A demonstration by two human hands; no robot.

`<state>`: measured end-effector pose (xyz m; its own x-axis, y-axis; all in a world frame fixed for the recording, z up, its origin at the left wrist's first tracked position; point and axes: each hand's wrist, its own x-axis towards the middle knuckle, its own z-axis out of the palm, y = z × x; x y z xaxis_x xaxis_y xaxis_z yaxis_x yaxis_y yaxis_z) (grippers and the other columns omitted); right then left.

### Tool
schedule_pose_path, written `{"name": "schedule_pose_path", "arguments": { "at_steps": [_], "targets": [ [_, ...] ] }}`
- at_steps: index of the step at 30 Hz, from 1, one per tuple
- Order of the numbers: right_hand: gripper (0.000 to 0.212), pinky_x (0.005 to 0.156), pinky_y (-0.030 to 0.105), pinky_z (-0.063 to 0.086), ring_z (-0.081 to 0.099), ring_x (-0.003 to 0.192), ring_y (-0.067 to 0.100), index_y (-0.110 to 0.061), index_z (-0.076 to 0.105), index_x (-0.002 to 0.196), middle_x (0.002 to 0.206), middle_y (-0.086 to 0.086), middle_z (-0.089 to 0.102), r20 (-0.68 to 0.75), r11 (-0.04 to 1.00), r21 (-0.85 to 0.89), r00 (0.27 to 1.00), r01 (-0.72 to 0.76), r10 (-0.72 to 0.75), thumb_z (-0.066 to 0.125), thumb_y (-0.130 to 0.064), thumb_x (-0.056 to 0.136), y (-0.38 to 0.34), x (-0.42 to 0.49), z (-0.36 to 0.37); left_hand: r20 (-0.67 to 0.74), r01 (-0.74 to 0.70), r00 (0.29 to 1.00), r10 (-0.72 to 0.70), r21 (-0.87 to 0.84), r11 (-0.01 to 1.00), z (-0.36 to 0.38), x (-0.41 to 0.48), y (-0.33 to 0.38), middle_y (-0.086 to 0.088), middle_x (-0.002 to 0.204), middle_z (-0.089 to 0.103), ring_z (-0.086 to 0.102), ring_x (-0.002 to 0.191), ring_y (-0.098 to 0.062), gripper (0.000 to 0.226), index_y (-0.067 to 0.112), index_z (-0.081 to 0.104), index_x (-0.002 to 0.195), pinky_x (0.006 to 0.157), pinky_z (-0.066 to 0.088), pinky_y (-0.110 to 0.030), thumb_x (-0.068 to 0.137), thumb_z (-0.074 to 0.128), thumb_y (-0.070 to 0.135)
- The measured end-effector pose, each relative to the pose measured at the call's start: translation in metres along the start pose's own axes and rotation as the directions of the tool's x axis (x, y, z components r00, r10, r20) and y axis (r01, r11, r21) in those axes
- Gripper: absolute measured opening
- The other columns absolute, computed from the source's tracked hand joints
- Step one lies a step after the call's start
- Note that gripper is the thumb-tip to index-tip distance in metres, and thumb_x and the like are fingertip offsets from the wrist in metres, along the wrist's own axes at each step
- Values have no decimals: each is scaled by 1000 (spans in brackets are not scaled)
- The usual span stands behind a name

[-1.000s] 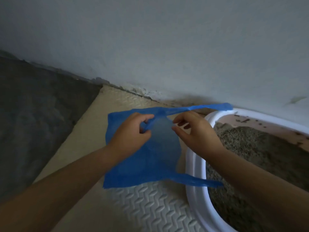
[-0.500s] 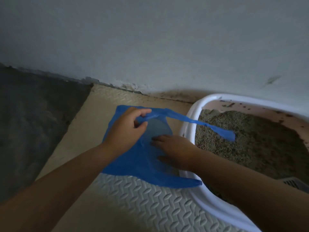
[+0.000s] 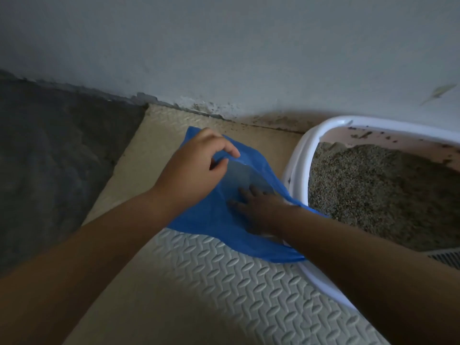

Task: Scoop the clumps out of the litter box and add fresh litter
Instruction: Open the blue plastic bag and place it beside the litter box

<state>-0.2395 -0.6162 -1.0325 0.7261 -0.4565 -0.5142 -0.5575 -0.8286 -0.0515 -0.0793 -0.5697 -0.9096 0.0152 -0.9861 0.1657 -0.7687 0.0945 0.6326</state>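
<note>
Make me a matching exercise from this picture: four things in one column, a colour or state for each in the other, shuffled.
Things:
1 left hand
2 right hand
3 plastic bag
4 litter box

States:
A blue
B fingers flat inside the bag
C white rim, holds grainy litter
D pinches the bag's upper edge

Pairs: 1-D; 2-B; 3-A; 4-C

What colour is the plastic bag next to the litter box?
The bag is bright blue, clearest in the head view.
</note>
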Motion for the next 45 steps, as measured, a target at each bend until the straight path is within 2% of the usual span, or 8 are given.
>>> {"name": "schedule_pose_path", "arguments": {
  "at_steps": [6, 12, 17, 20, 24, 28, 39, 45],
  "targets": [
    [68, 108, 47, 30, 20, 141, 35, -24, 20, 151, 156, 16, 15, 42, 998, 0, 997, 62, -62, 52, -42, 93, -1, -5, -13, 17, -14, 1000, 13, 58, 998, 2, 1, -6, 14, 96, 52, 49, 57, -11, 26, 27, 66, 81, 65, 47, -42, 85, 55, 3],
    [50, 108, 33, 31, 35, 135, 21, -21, 41, 142, 148, 0, 36, -251, 964, 241, 967, 110, -48, 53, -28, 93, 19, -52, -55, 3, 72, 997, -72, 49, 996, 6, 4, -17, 14, 100, 57, 51, 75, 9, 26, 21, 72, 102, 72, 36, -6, 89, 56, 4],
    [24, 82, 33, 50, 60, 104, 21, -18, 65, 111, 111, -1, 63, -554, 955, 242, 832, 172, -10, 63, -19, 88, 42, -95, -53, 18, 80, 997, -81, 82, 993, 9, 8, -12, 10, 106, 56, 51, 71, 3, 29, 18, 68, 113, 68, 34, -8, 90, 56, 6],
    [25, 62, 29, 48, 54, 75, 10, -19, 61, 109, 91, -8, 56, -705, 935, 347, 679, 78, 205, 67, -25, 86, 52, -114, -52, 14, 88, 996, -89, 90, 992, 12, 12, -9, 8, 108, 57, 49, 70, 4, 29, 17, 68, 115, 68, 32, -6, 90, 56, 7],
    [46, 58, 27, 35, 43, 70, 8, -23, 55, 123, 80, -12, 45, -571, 885, 433, 706, -173, 418, 67, -42, 83, 70, -119, -55, 21, 104, 994, -106, 86, 991, 15, 13, -4, 5, 113, 59, 49, 65, 5, 29, 18, 67, 116, 64, 36, -5, 91, 57, 9],
    [19, 59, 28, 42, 49, 71, 10, -27, 69, 102, 78, -12, 51, -513, 876, 418, 733, -240, 446, 60, -39, 90, 79, -111, -62, 35, 105, 993, -108, 97, 990, 16, 12, 1, 8, 115, 58, 53, 64, 1, 29, 20, 66, 118, 64, 38, -8, 92, 57, 11],
    [8, 68, 30, 49, 61, 72, 11, -22, 71, 89, 74, -11, 64, -635, 747, 664, 547, 25, 546, 66, -27, 85, 83, -90, -111, 18, 112, 993, -113, 45, 993, 17, 13, -2, 12, 108, 54, 48, 68, 19, 32, 24, 66, 118, 65, 33, -8, 89, 59, 11],
    [10, 69, 23, 50, 65, 73, 7, -20, 72, 92, 76, -9, 68, -639, 666, 725, 534, 177, 553, 64, -21, 87, 80, -77, -131, 21, 118, 993, -119, 42, 992, 18, 14, -2, 12, 114, 55, 47, 71, 19, 33, 24, 64, 120, 66, 32, -2, 89, 59, 11]
  ]
}}
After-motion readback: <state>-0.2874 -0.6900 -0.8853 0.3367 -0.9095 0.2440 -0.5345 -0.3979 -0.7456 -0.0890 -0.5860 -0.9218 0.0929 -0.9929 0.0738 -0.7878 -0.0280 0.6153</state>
